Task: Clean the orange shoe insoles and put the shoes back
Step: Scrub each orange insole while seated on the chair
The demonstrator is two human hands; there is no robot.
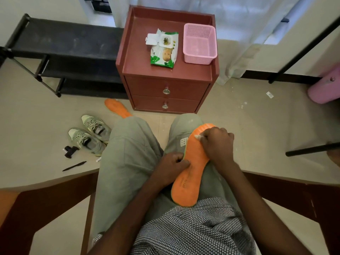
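On the right thigh, orange insole [191, 170] under left fingers [181, 161]; right fingers [207, 138] curled around white wipe [198, 137].

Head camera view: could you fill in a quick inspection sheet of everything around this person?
Surface: red nightstand, two drawers.
Job's things: one orange insole on the lap; second insole on the floor; grey-green shoes beside it; wipes pack, flap open.
Clutter: pink basket, pen, small dark object.
Hands: left hand steadies the insole; right hand presses a white wipe on it.
Cables: nothing seen.
Surroundings: black shoe rack, curtain.
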